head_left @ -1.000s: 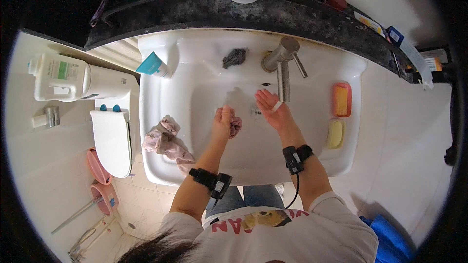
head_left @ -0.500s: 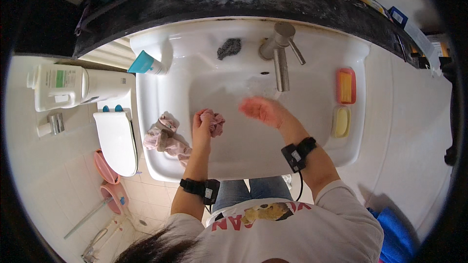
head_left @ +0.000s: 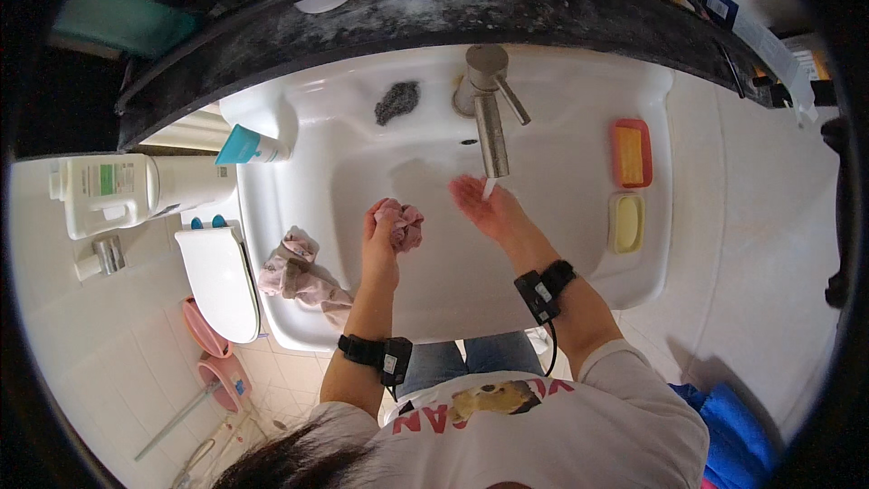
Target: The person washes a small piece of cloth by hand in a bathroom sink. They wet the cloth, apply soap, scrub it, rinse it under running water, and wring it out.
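My left hand (head_left: 376, 225) is closed round a bunched pink cloth (head_left: 401, 225) above the basin of the white sink (head_left: 434, 299). Under the metal faucet (head_left: 492, 140), my right hand (head_left: 482, 205) is open, palm up and fingers stretched to the left. A thin stream of water runs from the spout onto that palm. Another crumpled pink cloth item (head_left: 303, 281), with a brownish band, lies on the sink's left rim, just left of my left forearm. Both wrists wear black straps with small boxes.
A teal and white tube (head_left: 249, 145) stands at the sink's back left, and a dark scouring pad (head_left: 396, 103) lies behind the basin. Two soap dishes, one red (head_left: 632, 154) and one yellow (head_left: 626, 223), sit on the right rim. A black shelf (head_left: 434, 14) spans the back.
My right hand has come under the spout, and water now falls on its palm. The left hand still grips the pink cloth. The whole view has shifted slightly.
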`<state>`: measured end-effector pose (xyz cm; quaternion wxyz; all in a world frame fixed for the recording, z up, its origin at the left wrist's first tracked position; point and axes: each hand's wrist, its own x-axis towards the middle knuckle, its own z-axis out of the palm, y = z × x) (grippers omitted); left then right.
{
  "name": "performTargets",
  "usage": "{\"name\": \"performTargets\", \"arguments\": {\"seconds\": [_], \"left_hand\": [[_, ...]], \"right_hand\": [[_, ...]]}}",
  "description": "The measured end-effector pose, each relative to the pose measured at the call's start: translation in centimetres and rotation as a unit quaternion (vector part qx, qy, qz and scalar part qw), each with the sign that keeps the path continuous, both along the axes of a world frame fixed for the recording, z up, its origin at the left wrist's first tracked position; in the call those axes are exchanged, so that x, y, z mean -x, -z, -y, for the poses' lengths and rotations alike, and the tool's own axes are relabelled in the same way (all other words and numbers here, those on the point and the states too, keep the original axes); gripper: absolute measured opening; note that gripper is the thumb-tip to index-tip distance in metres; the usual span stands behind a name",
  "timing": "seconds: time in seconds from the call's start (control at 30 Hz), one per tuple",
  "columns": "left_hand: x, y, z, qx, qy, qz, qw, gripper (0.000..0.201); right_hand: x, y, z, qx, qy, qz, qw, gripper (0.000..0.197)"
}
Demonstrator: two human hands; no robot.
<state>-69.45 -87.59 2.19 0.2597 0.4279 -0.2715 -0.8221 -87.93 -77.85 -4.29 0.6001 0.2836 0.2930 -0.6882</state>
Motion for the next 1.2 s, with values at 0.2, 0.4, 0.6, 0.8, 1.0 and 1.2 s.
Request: {"name": "performTargets", "arguments": {"seconds": [0.2,0.4,0.6,0.8,1.0,1.2], "left_hand": [[3.5,0.2,-0.4,0.054,0.035,0.009,0.998,0.026],[10.2,5.9,-2.6,0.059,0.146,-0.007,0.987,0.036],[13.9,5.5,-4.1,0.409,0.166,0.184,0.878,0.032],[14.2,2.8,-3.7,0.394,0.358,0.231,0.815,0.034],[13.3,2.1,-3.7,0.615,0.361,0.232,0.662,0.052],[9.8,3.3,-2.1,0.581,0.317,0.390,0.640,0.070]], "right_hand": [[1.6,-0.1,0.3,-0.074,0.221,0.084,0.969,0.036],[0.2,-0.6,-0.9,0.182,-0.015,-0.085,0.980,0.044],[0.4,-0.9,-0.9,0.067,0.060,-0.211,0.973,0.044],[0.3,-1.4,-1.3,0.107,0.076,-0.013,0.991,0.049],[1.0,-1.2,-0.9,0.246,0.006,-0.027,0.969,0.051],[0.3,-0.2,0.0,0.105,0.020,-0.106,0.989,0.036]]}}
